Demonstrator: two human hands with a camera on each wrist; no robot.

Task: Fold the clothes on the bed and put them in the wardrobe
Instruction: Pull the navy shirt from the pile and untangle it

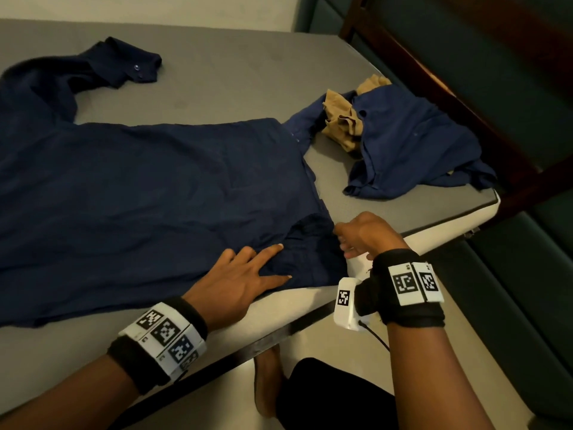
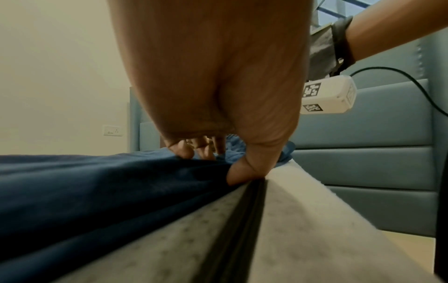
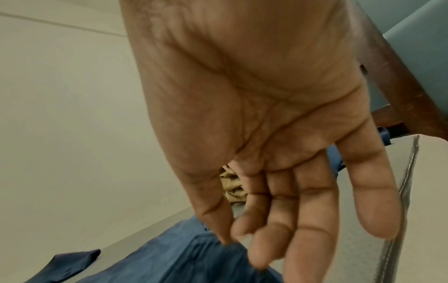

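The navy shirt (image 1: 148, 187) lies spread across the bed (image 1: 223, 76), its body mostly flat, one sleeve (image 1: 102, 60) trailing off toward the far side and a rumpled corner bunched at the bed's near edge. On that corner the left hand (image 1: 238, 283) rests flat, fingers straight and spread, pressing the cloth down; the left wrist view shows the thumb at the mattress seam. Just beside the same corner, toward the foot of the bed, the right hand (image 1: 362, 234) hovers with fingers loosely extended and slightly apart, the thumb tip touching the fabric edge, clamped on nothing that I can see.

Further along the bed from the shirt, near its end corner, a second blue garment (image 1: 412, 147) sits crumpled with a tan garment (image 1: 341, 122) tangled in it.

By my reading the task is at an early stage: the first shirt is only being smoothed, no fold is visible, the other two pieces are untouched, and no wardrobe is in view.
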